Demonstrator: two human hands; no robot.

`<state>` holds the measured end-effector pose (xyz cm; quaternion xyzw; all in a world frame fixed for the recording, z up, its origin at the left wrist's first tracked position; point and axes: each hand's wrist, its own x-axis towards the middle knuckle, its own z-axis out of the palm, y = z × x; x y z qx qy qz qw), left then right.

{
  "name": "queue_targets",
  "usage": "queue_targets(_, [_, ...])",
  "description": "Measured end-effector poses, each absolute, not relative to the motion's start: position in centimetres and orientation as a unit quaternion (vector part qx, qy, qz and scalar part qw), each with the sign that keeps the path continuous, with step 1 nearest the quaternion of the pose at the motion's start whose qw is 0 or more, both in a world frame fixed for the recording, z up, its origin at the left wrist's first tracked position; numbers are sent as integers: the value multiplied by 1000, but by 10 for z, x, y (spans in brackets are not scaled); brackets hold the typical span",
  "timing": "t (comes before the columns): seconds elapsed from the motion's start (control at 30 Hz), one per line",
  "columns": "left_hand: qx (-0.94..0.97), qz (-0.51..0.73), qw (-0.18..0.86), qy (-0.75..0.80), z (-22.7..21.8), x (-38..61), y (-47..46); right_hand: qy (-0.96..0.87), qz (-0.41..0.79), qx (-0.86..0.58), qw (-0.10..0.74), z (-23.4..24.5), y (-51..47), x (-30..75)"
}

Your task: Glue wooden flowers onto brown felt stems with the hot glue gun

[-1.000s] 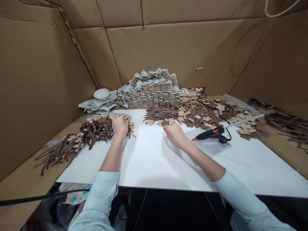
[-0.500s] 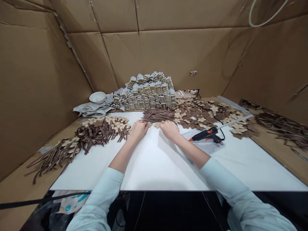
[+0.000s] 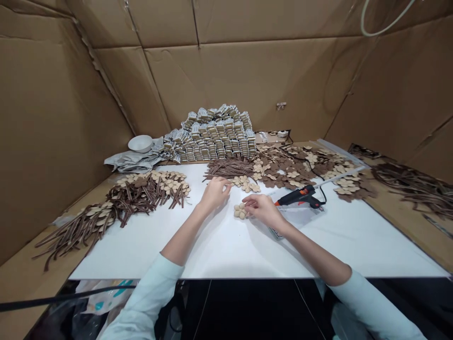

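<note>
Your left hand (image 3: 214,195) was curled above the white board (image 3: 226,255), its fingertips drawn together, and I could not tell whether it gripped anything, while your right hand (image 3: 264,210) reached left with fingers loosely bunched, their tips touching or just beside a small heap of tan wooden cutouts (image 3: 240,211) lying on the board between your hands. Beyond them lay a bundle of brown strips (image 3: 229,167) and a loose cluster of tan cutouts (image 3: 244,184), and to the right sat a black hot glue gun (image 3: 299,196) near heaps of brown and tan flower shapes (image 3: 293,170).
</note>
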<state>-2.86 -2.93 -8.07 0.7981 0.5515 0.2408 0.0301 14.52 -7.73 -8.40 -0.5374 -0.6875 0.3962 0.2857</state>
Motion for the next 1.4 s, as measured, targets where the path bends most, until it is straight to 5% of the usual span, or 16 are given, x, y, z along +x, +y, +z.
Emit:
queue_targets(0.33, [751,184,27,633,-84,-37,16,-777,165,-579,185,-59,-101,153])
queue_targets(1.07, [781,195,56,591,-51,-37,35,-775,159,-576,207,-48,-85,168])
queue_targets(1.2, [794,229,55,560,-34,-26,11,-783,146,-535,281,-48,-65,162])
queue_targets(1.3, [804,290,134,501,-25,-17,-10,-771,182,-475,383,-50,-49,156])
queue_targets(1.4, [761,340,295,467,-21,-13,-25,-747,315,-436,390,-52,-38,153])
